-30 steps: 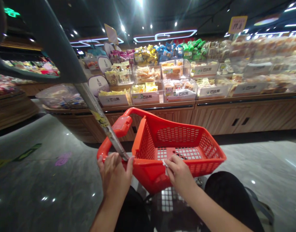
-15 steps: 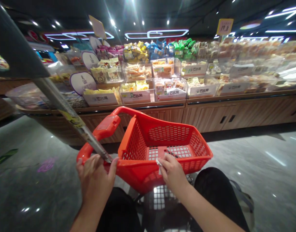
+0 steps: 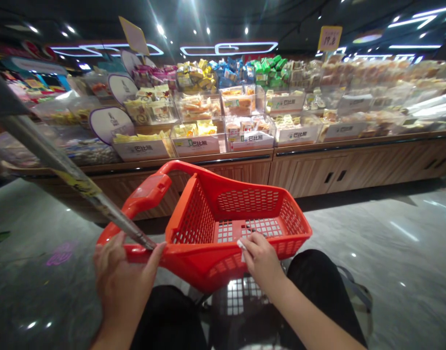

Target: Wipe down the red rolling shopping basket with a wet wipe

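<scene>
A red plastic shopping cart basket sits right in front of me, empty inside. My left hand wraps round a grey metal pole that rises to the upper left, next to the cart's red handle. My right hand is closed on the basket's near rim and pinches a small white scrap. My dark trouser legs show below the cart.
A long wooden display counter runs across the back, stacked with clear bins of packaged snacks and labelled trays. A yellow price sign hangs above. Glossy grey floor spreads to the left and right.
The view has swung rightward, so the cart, pole and shelves drift left in the picture. My left hand slid left with the pole. My right hand keeps its hold on the rim.
</scene>
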`<state>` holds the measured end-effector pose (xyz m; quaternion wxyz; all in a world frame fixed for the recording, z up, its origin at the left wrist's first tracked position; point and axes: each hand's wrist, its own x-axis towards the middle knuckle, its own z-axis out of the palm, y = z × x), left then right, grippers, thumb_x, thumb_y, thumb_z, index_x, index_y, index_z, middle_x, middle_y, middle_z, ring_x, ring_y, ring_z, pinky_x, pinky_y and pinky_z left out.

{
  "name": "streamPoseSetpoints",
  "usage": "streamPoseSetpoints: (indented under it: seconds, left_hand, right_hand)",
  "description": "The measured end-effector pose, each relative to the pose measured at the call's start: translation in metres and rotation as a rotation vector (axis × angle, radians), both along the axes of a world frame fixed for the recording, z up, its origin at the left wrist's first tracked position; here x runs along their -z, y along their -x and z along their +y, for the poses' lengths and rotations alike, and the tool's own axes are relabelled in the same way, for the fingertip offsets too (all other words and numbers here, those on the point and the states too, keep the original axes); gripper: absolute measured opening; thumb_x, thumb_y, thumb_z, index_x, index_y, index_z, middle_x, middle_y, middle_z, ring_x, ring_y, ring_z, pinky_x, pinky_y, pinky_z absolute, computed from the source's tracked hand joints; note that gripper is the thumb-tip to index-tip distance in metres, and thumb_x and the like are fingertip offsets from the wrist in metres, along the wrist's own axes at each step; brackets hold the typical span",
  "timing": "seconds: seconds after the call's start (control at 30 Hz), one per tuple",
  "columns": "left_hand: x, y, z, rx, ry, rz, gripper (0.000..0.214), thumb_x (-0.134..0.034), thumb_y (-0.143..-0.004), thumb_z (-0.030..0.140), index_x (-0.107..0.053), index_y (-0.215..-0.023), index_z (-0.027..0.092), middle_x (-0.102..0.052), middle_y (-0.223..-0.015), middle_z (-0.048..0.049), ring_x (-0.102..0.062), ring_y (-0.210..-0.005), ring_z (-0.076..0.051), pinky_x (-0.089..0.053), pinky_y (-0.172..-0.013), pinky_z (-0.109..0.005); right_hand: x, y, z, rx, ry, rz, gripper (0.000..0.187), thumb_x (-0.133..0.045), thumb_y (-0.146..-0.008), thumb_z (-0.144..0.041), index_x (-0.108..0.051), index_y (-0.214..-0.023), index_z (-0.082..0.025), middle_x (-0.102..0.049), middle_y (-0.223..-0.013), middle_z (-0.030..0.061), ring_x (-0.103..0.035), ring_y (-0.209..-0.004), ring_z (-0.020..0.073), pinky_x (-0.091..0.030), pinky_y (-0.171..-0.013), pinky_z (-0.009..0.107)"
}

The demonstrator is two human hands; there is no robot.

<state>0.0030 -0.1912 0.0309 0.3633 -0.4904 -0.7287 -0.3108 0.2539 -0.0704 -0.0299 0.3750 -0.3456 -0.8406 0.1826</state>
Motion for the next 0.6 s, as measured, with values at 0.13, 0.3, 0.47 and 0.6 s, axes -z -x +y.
streamPoseSetpoints:
  seconds: [0.13,0.3,0.47,0.6]
  left_hand:
    - [0.004,-0.017,-0.002,0.210,-0.166,0.205,0.054,-0.073,-0.069,0.022,-0.052,-0.118,0.018,-0.062,-0.115,-0.0110,-0.055,-0.112,-0.029,-0.032,-0.106,-0.057]
    - [0.004,-0.042,0.025,0.465,0.288,0.307,0.022,-0.055,-0.084,0.024,-0.062,-0.105,0.019,-0.070,-0.106,-0.0050,-0.063,-0.101,-0.022,-0.036,-0.103,-0.047]
    - [0.004,-0.047,0.042,0.415,0.390,0.301,0.022,-0.045,-0.089,0.024,-0.067,-0.089,0.020,-0.072,-0.085,-0.0020,-0.064,-0.077,-0.018,-0.046,-0.083,-0.036]
    - [0.006,-0.043,0.040,0.400,0.414,0.255,0.022,-0.046,-0.090,0.028,-0.067,-0.087,0.020,-0.072,-0.082,-0.0009,-0.062,-0.073,-0.018,-0.045,-0.080,-0.036]
  right_hand:
    - [0.005,-0.017,0.005,0.045,0.014,0.004,0.023,-0.048,-0.084,-0.005,-0.066,-0.096,-0.016,-0.055,-0.084,0.0055,-0.052,-0.081,0.0185,-0.044,-0.076,0.029]
    - [0.000,0.002,0.000,0.051,-0.003,-0.012,0.021,-0.049,-0.083,-0.004,-0.065,-0.088,-0.016,-0.054,-0.081,0.0049,-0.051,-0.079,0.0187,-0.044,-0.074,0.029]
    - [-0.009,0.036,-0.013,-0.029,-0.038,-0.015,0.021,-0.052,-0.081,-0.004,-0.065,-0.092,-0.017,-0.056,-0.084,0.0049,-0.051,-0.081,0.0189,-0.044,-0.074,0.028]
    - [-0.011,0.045,-0.018,-0.072,-0.062,-0.006,0.024,-0.051,-0.084,-0.007,-0.064,-0.102,-0.016,-0.056,-0.086,0.0060,-0.051,-0.083,0.0194,-0.045,-0.075,0.029]
